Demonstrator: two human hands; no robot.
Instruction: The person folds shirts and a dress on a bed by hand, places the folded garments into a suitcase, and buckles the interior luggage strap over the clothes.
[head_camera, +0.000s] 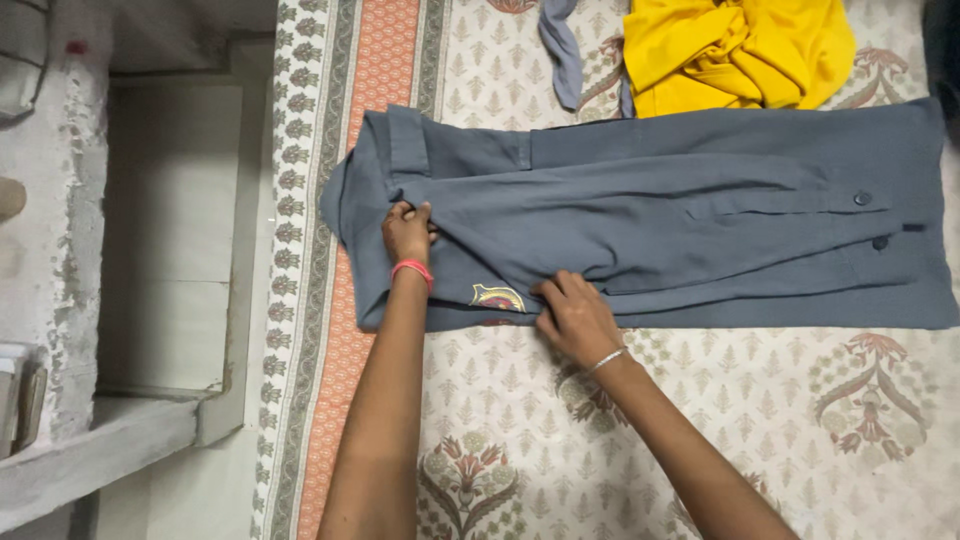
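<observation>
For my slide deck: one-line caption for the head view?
Both hands, left and right, press a grey shirt on a patterned bedsheet.

A yellow cloth (735, 50) is seen bunched up at the top of a printed sheet (700, 420). A thin blue strip (562, 50) is laid just beside it. A pale ledge (100, 450) is seen at the left

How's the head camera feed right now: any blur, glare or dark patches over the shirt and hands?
Head view: sharp and evenly lit, no glare; the grey shirt, left hand and right hand show crisp edges, with only soft shadows beneath the arms. The top right corner falls dark, and the wall at left looks dimmer.
</observation>
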